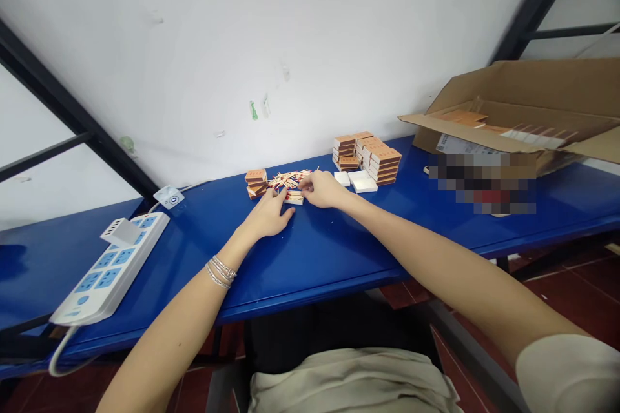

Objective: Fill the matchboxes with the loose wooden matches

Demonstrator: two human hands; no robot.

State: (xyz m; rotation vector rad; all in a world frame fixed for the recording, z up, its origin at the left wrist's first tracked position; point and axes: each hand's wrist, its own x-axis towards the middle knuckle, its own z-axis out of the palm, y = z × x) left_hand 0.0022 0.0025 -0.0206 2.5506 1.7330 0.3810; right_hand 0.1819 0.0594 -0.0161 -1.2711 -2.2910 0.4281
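A loose heap of red-tipped wooden matchsticks lies on the blue table. Just below it, a small matchbox sits between my hands. My left hand reaches it from the near side, with spread fingers at its edge. My right hand is bent over its far right corner, fingertips by the matchsticks. Neither hand's grip is clear, since the fingers cover part of the box. A short stack of orange matchboxes stands left of the heap.
Stacks of orange matchboxes and white boxes stand right of my right hand. A cardboard carton sits at the far right, partly pixelated. A white power strip lies at the left. A white wall rises behind.
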